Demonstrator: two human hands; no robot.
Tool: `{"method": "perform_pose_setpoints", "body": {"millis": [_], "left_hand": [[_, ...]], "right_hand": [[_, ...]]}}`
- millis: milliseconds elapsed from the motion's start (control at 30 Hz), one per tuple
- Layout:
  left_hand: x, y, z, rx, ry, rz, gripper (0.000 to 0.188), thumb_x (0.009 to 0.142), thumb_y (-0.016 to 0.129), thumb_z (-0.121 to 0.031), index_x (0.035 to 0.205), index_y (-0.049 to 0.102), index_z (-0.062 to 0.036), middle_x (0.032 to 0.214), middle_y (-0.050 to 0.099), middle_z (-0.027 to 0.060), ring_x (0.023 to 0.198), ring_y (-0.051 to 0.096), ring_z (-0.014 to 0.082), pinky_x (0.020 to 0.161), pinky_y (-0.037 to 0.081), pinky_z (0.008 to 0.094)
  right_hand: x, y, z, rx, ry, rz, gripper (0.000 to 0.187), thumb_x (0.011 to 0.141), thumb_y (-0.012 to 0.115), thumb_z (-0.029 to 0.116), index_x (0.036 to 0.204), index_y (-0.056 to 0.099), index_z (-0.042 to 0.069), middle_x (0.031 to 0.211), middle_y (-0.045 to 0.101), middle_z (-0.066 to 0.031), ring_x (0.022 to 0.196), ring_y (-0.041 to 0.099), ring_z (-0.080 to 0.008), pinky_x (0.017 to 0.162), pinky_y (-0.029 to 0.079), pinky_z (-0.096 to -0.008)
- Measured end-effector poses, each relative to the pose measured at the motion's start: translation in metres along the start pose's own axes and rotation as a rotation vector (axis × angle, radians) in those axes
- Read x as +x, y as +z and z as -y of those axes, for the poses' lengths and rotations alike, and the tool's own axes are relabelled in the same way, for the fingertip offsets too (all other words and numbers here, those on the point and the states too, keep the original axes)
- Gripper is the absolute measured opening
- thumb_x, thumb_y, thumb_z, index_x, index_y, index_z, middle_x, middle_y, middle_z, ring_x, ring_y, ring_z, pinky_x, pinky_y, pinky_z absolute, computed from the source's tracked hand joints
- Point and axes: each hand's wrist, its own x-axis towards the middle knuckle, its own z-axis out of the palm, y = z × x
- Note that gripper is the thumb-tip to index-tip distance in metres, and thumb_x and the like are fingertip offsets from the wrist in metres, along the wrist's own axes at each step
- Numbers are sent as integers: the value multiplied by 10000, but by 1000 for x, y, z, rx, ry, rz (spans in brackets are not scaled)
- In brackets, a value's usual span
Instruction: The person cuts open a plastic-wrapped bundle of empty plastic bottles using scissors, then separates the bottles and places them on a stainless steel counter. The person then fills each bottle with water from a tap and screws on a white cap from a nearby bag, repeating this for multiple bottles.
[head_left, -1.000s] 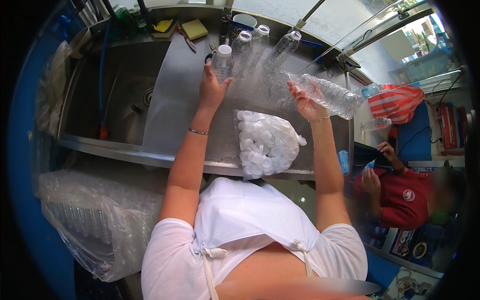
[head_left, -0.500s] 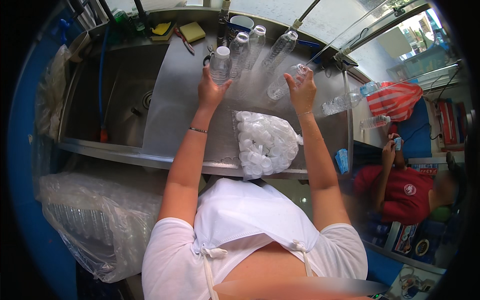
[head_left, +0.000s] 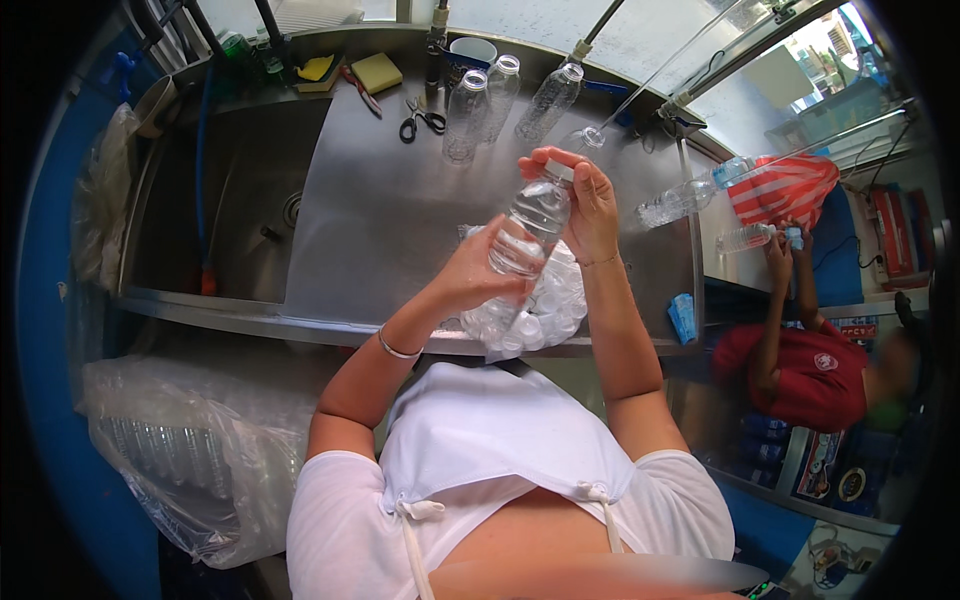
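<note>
A clear plastic bottle (head_left: 536, 226) with a white cap (head_left: 559, 172) is held tilted above the steel counter. My left hand (head_left: 472, 268) wraps round its lower body. At the top, my right hand (head_left: 590, 212) closes its fingers round the cap and neck. Below the bottle, partly hidden by it and my hands, lies a clear bag of white caps (head_left: 540, 318). Uncapped clear bottles (head_left: 465, 120) stand farther back. Another bottle (head_left: 584, 140), partly behind my right hand, has a thin tube at its mouth.
Scissors (head_left: 422, 121), pliers (head_left: 361, 92) and a yellow sponge (head_left: 377, 73) lie at the back. A steel sink (head_left: 235, 180) is on the left. Wrapped bottles (head_left: 170, 440) sit below it. At right, a person in a red shirt (head_left: 810, 372) handles a small bottle (head_left: 745, 239).
My left hand has brought the capped bottle nearer and to the right, tilting it. My right hand has left the bottle under the tube and closed round the cap.
</note>
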Motion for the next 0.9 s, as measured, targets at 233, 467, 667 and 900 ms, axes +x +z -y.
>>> {"method": "perform_pose_setpoints", "body": {"millis": [233,467,667,900], "left_hand": [[-8,1,-7,50,-201,-21,660,692,784,-238,1229,492,11,1002,668,171,741,694,211,698,603,365],[-22,-6,-20,-561,-393,619,765,628,821,-240,1252,489,54,974,672,184,699,704,258,652,602,361],[-24,-6,-7,-333,-320,460,742,664,799,-271,1251,492,65,958,662,188,757,701,255,687,596,368],[-25,3,6,-688,-406,679,794,638,811,-282,1261,470,74,952,667,243,729,714,326,621,600,421]], "right_hand": [[-15,4,13,-560,126,-169,396,984,593,334,1169,671,-7,1029,700,-111,992,674,-204,857,556,-335],[-18,7,67,-1032,-380,319,406,1005,534,380,882,612,1,733,601,-113,634,577,-253,650,478,-343],[-24,10,62,-1071,-22,210,488,1020,444,435,837,573,1,685,530,-100,568,470,-215,553,375,-331],[-37,0,60,-934,-199,294,450,1012,442,380,818,551,-11,645,489,-87,551,448,-156,533,357,-314]]}}
